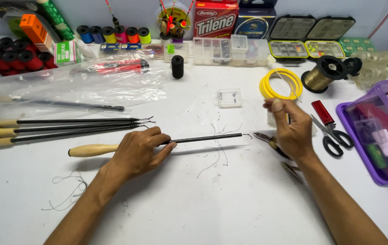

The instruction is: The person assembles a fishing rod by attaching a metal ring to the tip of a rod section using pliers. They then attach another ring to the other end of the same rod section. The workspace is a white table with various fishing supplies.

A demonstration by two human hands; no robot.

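1. While the left hand (137, 152) wraps shut round the wooden-handled rod (157, 143) lying mid-table, the right hand (291, 129) pinches a thin wire (286, 82) upright, other fingers curled.
2. Done, by the look: three similar rods (62, 128) lie parallel at the table's left edge. Left: 4th rod's hook end looks bare.
3. White table (212, 204) w/ thread scraps, pliers (271, 144), scissors (334, 136), yellow line coil (280, 84); spools & tackle boxes along far edge, purple bin (362, 140) at right edge, pale wall behind.

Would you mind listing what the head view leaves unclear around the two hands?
- Right hand: what its fingertips pinch; only a thin wire shows, and its lower end is hidden by the fingers.
- Pliers: handles hidden beneath that hand.
- Left hand: covers the rod where it joins the wooden handle.
- Purple bin: cut by the right edge.
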